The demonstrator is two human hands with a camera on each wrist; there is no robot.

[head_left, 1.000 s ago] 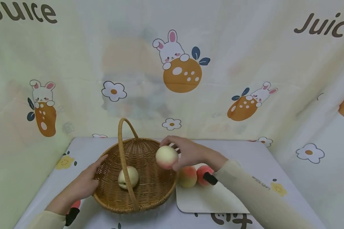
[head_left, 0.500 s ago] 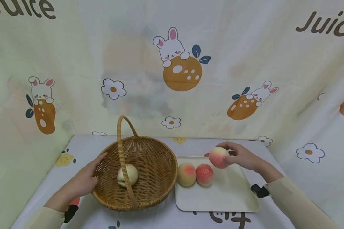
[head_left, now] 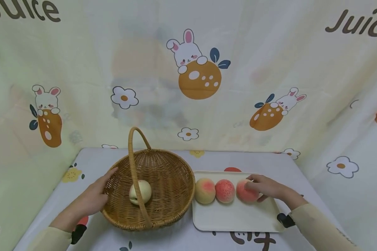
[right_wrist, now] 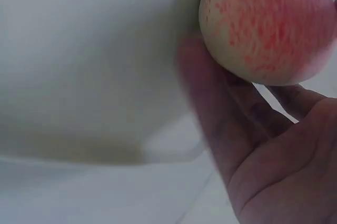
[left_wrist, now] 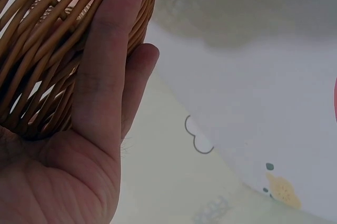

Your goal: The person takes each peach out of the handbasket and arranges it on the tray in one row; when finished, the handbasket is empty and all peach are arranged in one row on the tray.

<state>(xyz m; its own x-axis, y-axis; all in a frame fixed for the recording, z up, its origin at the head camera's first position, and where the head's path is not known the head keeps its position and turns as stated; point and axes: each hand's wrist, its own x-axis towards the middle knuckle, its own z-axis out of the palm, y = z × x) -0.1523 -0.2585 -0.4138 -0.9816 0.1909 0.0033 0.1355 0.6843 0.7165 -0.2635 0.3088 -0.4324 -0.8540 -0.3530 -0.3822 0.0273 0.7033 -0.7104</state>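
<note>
My left hand (head_left: 92, 196) rests against the left side of a wicker basket (head_left: 168, 167). In the left wrist view, two fairly straight fingers (left_wrist: 100, 79) lie along its woven wall. One pale peach (head_left: 145, 191) sits inside, partly behind the tall handle. On the cream tray (head_left: 235, 218), my right hand (head_left: 270, 187) holds a pink-red peach (head_left: 244, 191), its fingers around the right side. The right wrist view shows that peach (right_wrist: 268, 23) away from the palm, with a blurred digit along its left edge.
A yellow-pink peach (head_left: 205, 191) and a red speckled peach (head_left: 224, 191) stand side by side on the tray, left of the held one. The basket's right rim borders the tray's left edge. A printed curtain (head_left: 150, 69) hangs behind the table (head_left: 257, 160).
My right hand has carried the peach from over the basket to the right and lowered it onto the tray, beside the other two. The left hand has stayed at the basket.
</note>
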